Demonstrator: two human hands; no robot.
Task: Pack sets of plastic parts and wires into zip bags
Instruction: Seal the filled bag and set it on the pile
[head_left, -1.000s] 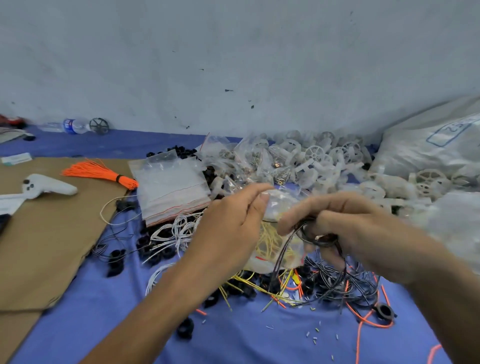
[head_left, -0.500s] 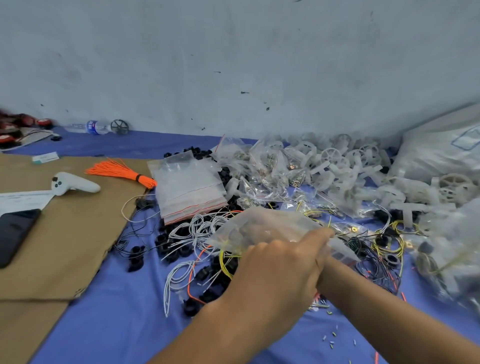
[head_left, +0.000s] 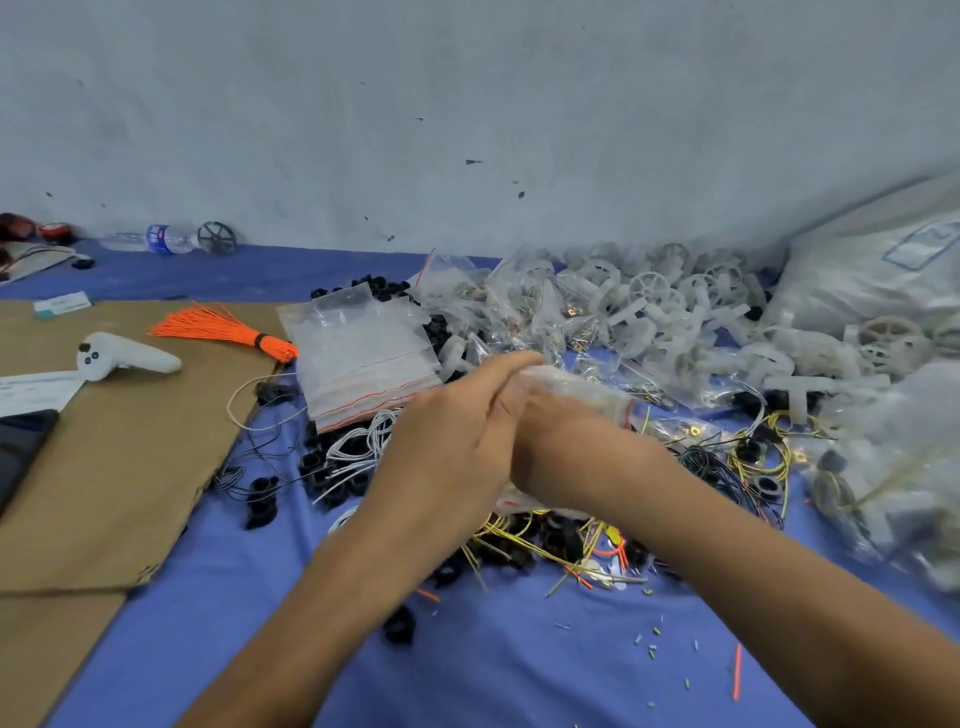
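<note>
Both hands meet at the middle of the blue cloth around a clear zip bag (head_left: 582, 389) with a red strip. My left hand (head_left: 457, 441) holds the bag's near side, thumb and fingers closed on it. My right hand (head_left: 566, 447) grips the bag from the right; its fingers are mostly hidden behind the left hand. The bag is blurred and its contents cannot be made out. Under the hands lie black rings and yellow wires (head_left: 524, 535). A stack of empty zip bags (head_left: 363, 358) lies just left of the hands.
White plastic wheels (head_left: 670, 306) and filled bags pile up at the back right, next to a large white sack (head_left: 878, 270). Black and yellow wires (head_left: 737, 462) lie to the right. Cardboard (head_left: 104, 457) on the left carries an orange wire bundle (head_left: 223, 332) and a white controller (head_left: 124, 358).
The hands came together over the bag: a second ago the right hand held black wires apart from it, then reached under the left, and now both grip the bag, raised slightly.
</note>
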